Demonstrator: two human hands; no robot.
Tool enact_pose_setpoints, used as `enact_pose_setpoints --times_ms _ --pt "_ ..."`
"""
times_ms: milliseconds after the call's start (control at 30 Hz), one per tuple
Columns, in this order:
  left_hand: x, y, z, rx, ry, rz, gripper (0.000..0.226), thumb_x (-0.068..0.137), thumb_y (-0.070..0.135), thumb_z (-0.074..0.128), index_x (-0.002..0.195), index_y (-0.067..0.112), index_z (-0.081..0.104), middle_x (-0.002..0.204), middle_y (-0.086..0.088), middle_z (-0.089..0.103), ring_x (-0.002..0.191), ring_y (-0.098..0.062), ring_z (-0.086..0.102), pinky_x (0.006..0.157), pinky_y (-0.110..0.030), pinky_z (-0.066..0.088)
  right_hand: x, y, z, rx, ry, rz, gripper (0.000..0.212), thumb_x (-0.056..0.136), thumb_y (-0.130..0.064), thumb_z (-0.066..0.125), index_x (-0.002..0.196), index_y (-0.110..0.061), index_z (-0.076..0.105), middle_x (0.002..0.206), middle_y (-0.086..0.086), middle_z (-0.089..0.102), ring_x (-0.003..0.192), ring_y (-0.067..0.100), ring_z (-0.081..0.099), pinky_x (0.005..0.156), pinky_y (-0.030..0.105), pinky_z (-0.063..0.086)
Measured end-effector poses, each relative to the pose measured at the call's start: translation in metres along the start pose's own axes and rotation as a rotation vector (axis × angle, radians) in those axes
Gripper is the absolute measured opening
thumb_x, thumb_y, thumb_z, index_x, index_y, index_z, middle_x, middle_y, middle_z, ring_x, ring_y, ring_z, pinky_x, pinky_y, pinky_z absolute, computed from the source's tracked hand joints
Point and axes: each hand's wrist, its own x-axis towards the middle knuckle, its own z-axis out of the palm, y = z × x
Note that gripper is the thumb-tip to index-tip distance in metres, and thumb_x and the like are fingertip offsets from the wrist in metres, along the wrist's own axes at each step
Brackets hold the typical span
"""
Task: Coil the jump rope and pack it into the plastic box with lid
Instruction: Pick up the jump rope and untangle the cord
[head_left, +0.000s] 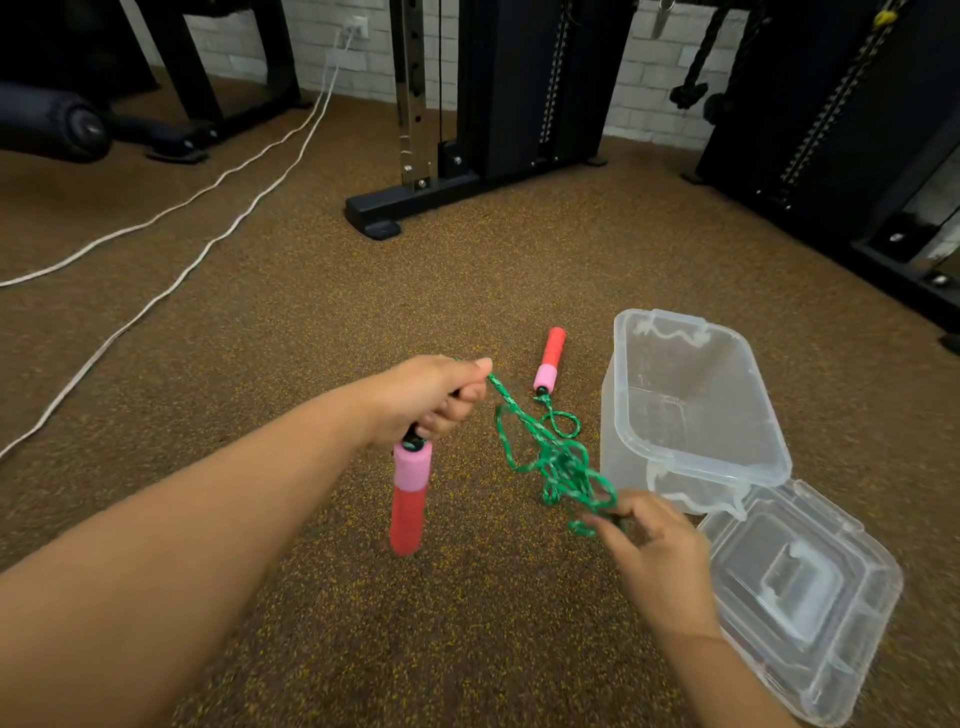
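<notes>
The jump rope has a green cord (550, 457) and two red-and-pink foam handles. My left hand (431, 400) grips the cord just above one handle (410, 493), which hangs down from it. A loose tangle of cord runs from that hand to my right hand (654, 551), whose fingers pinch the cord's lower loops. The other handle (549, 359) lies on the floor beyond the tangle. The clear plastic box (691, 410) stands open on the floor to the right, empty. Its clear lid (795, 597) lies flat just in front of it, beside my right wrist.
The floor is brown speckled rubber matting. Black gym machine frames (410, 197) stand behind, with another (831, 156) at the right. Two white cables (171, 249) cross the floor at the left. A dark padded roller (62, 124) sits far left.
</notes>
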Motion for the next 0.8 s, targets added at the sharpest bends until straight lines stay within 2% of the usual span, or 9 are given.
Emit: enact_pose_setpoints --times_ms 67,133,233,367,500,567,633,700,800 --pt "0.001 -0.001 0.003 0.014 -0.022 -0.014 0.045 0.099 0.038 0.035 0.057 0.021 0.041 0.044 0.010 0.028 0.034 -0.002 0.019 0.035 -0.016 0.013 -0.006 0.007 0.001 -0.061 -0.078 0.035 0.020 0.069 -0.015 0.082 0.083 -0.025 0.072 0.081 -0.016 0.066 0.076 -0.004 0.059 0.076 0.024 0.053" --pt "0.000 -0.003 0.008 0.022 -0.057 -0.040 0.045 0.098 0.039 0.035 0.058 0.021 0.041 0.045 0.010 0.029 0.034 -0.003 0.019 0.035 -0.015 0.015 -0.005 0.005 0.000 -0.042 -0.169 0.141 0.028 0.070 -0.022 0.081 0.093 -0.031 0.067 0.092 -0.016 0.063 0.089 0.005 0.059 0.087 0.033 0.052" --pt "-0.002 -0.001 0.014 -0.009 -0.115 -0.058 0.043 0.098 0.038 0.036 0.059 0.020 0.042 0.046 0.009 0.029 0.036 -0.003 0.020 0.038 -0.017 0.014 0.002 -0.006 0.002 0.096 -0.177 0.200 0.046 0.070 -0.027 0.081 0.106 -0.040 0.054 0.107 -0.022 0.055 0.105 0.002 0.052 0.094 0.025 0.040" --pt "-0.004 0.004 0.022 -0.021 -0.178 -0.069 0.043 0.099 0.036 0.033 0.060 0.018 0.040 0.044 0.009 0.028 0.034 -0.003 0.020 0.040 -0.018 0.013 0.027 -0.036 0.004 0.358 -0.067 0.104 0.040 0.086 -0.017 0.066 0.119 -0.038 0.054 0.121 -0.017 0.059 0.115 -0.005 0.052 0.102 0.025 0.040" --pt "-0.007 0.003 0.025 -0.040 -0.232 -0.054 0.043 0.099 0.036 0.033 0.061 0.016 0.044 0.042 0.006 0.030 0.033 -0.007 0.026 0.038 -0.019 0.024 0.050 -0.067 0.015 0.598 -0.287 0.041 0.045 0.090 -0.018 0.053 0.130 -0.037 0.049 0.134 -0.013 0.055 0.126 0.000 0.048 0.106 0.026 0.038" --pt "-0.009 0.002 0.025 -0.081 -0.253 -0.054 0.043 0.098 0.035 0.032 0.062 0.015 0.043 0.040 0.005 0.032 0.032 -0.009 0.029 0.039 -0.019 0.029 0.051 -0.072 0.023 0.597 -0.405 0.037 0.041 0.090 -0.019 0.051 0.128 -0.033 0.052 0.124 -0.010 0.062 0.119 0.004 0.054 0.102 0.026 0.041" --pt "-0.010 0.001 0.023 -0.157 -0.263 -0.050 0.043 0.097 0.036 0.032 0.061 0.015 0.044 0.039 0.004 0.034 0.031 -0.010 0.032 0.041 -0.021 0.029 0.046 -0.067 0.028 0.524 -0.450 0.085 0.027 0.093 -0.020 0.051 0.116 -0.028 0.061 0.099 -0.005 0.068 0.093 0.007 0.062 0.086 0.029 0.048" --pt "-0.010 0.000 0.018 -0.254 -0.237 -0.044 0.044 0.095 0.037 0.035 0.058 0.017 0.046 0.038 0.005 0.034 0.030 -0.011 0.033 0.040 -0.021 0.030 0.036 -0.057 0.027 0.510 -0.445 0.204 0.019 0.095 -0.020 0.053 0.103 -0.027 0.068 0.083 -0.007 0.068 0.075 0.001 0.060 0.074 0.026 0.045" --pt "-0.009 -0.002 0.007 -0.375 -0.172 -0.047 0.039 0.091 0.039 0.039 0.058 0.019 0.046 0.036 0.007 0.033 0.027 -0.008 0.030 0.036 -0.019 0.026 0.021 -0.040 0.021 0.425 -0.399 0.270 0.011 0.090 -0.028 0.061 0.088 -0.025 0.072 0.082 -0.001 0.070 0.076 0.011 0.061 0.075 0.026 0.046"
